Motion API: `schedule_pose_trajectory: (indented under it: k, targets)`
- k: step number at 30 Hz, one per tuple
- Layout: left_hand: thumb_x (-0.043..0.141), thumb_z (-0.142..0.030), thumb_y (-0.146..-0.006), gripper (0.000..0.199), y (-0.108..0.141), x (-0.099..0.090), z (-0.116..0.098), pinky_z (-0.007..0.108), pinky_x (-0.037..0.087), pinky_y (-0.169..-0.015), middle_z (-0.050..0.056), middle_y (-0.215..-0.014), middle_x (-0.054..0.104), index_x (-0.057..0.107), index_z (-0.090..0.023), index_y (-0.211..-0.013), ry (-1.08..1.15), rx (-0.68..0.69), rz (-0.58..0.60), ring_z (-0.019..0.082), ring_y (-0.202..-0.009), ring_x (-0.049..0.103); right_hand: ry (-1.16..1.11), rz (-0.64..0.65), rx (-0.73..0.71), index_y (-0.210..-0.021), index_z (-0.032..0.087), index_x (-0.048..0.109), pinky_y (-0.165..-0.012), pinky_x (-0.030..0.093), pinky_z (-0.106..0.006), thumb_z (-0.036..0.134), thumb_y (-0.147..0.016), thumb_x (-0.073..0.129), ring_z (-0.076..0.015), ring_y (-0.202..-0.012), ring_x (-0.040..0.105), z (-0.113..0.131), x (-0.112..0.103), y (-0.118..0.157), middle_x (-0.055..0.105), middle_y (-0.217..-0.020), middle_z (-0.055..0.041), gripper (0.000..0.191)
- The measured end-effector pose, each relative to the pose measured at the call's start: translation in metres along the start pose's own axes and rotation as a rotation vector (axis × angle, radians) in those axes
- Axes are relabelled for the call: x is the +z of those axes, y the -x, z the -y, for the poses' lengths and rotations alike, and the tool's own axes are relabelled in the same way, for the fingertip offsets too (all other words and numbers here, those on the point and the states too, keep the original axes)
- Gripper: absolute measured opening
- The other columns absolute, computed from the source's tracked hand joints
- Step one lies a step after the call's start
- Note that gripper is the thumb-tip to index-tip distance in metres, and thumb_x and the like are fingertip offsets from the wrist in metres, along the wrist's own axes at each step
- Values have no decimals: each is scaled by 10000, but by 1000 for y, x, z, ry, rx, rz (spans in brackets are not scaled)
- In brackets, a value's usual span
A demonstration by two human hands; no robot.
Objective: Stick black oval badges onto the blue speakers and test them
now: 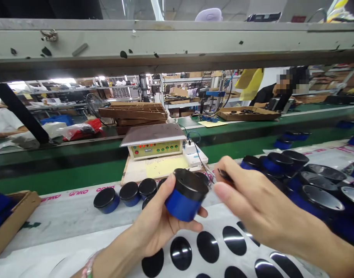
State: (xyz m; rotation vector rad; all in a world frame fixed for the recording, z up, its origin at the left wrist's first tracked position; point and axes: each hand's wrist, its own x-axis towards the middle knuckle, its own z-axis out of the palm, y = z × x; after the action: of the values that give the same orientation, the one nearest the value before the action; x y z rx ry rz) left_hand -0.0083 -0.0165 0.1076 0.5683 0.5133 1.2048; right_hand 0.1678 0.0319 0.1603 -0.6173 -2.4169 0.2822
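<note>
In the middle of the head view my left hand point(162, 227) is wrapped around a short blue cylinder with a black top point(186, 199), tilted toward me. Just right of it, my right hand point(249, 200) is closed, apart from the cylinder, on a small dark object point(225, 177) that is blurred and mostly hidden by the fingers. Below both hands lies a white sheet carrying several glossy black discs point(208, 247). Behind my left hand stands a row of similar blue cylinders with black tops point(129, 194).
More blue cylinders point(318, 199) crowd the right side, some with shiny tops. A cardboard box point(17, 224) of blue parts sits at the left. Ahead are a control box with lit buttons point(156, 148) and a green conveyor point(78, 172). A shelf beam point(177, 42) crosses overhead; a person point(269, 92) sits beyond.
</note>
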Motion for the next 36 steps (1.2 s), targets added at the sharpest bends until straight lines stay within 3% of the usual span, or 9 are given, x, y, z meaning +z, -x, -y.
schedule_pose_trajectory:
  k: [3, 9, 16, 20, 24, 29, 31, 33, 36]
  targets:
    - [594, -445, -858, 428, 9, -5, -2, 306, 609, -665, 148, -1000, 703, 678, -78, -1063, 54, -5, -40, 253, -864, 691, 45, -42, -90, -901, 241, 459, -558, 443, -227, 157, -982, 290, -127, -626, 599, -3, 5, 19, 615, -762, 13, 205]
    - [567, -419, -878, 410, 12, -4, -2, 352, 601, -721, 162, -978, 711, 679, -56, -1032, 102, 8, -49, 246, -841, 698, 108, -105, -197, -1034, 173, 496, -517, 432, -262, 31, -891, 396, -148, -582, 592, -13, 28, 28, 622, -740, -4, 225]
    - [559, -524, -850, 484, 12, -1, 7, 280, 564, -659, 111, -850, 685, 636, -79, -1024, -33, 40, -156, 174, -689, 664, 201, -119, -213, -886, 169, 523, -457, 376, -274, -12, -832, 406, -158, -511, 571, -10, 29, 30, 594, -645, -10, 222]
    - [696, -547, -737, 513, 16, 2, 11, 287, 544, -678, 55, -917, 667, 526, -196, -1069, -413, 255, -166, 172, -735, 658, 274, -178, -171, -910, 162, 536, -430, 368, -285, 1, -838, 388, -164, -476, 579, -3, 33, 33, 604, -614, -13, 230]
    - [775, -483, -676, 584, 24, 9, 5, 285, 547, -753, 43, -1068, 629, 466, -273, -1125, -1021, 479, -196, 203, -927, 647, -10, -155, -161, -1084, 157, 477, -468, 409, -244, 14, -883, 356, -133, -523, 566, -13, 45, 35, 620, -704, -10, 275]
    - [765, -422, -712, 701, 29, 12, -1, 382, 495, -973, 141, -1187, 547, 472, -165, -1293, -1905, 1089, -158, 259, -1126, 559, -245, -142, -90, -1044, 227, 453, -475, 405, -219, 65, -931, 324, -111, -530, 505, -32, 57, 40, 546, -719, 24, 237]
    - [756, -334, -743, 628, 30, 10, 2, 400, 475, -1012, 166, -1177, 583, 489, -106, -1263, -2001, 1252, -72, 271, -1173, 538, -257, -174, -78, -1079, 235, 458, -519, 439, -230, 68, -930, 328, -124, -588, 540, -35, 60, 44, 563, -774, 7, 258]
    - [742, -206, -762, 465, 30, 11, 10, 430, 480, -1011, 165, -1252, 588, 529, -137, -1170, -1937, 1299, -32, 278, -1212, 530, -257, -178, -82, -1074, 242, 462, -540, 457, -240, 61, -922, 334, -139, -633, 577, -34, 61, 48, 573, -793, 0, 268]
    - [727, -78, -743, 311, 33, 20, 21, 477, 470, -1015, 78, -1292, 603, 594, -230, -979, -1658, 1209, -176, 263, -1198, 562, -241, -175, -66, -1004, 243, 456, -500, 439, -242, 54, -913, 342, -146, -595, 584, -31, 62, 53, 564, -725, 14, 239]
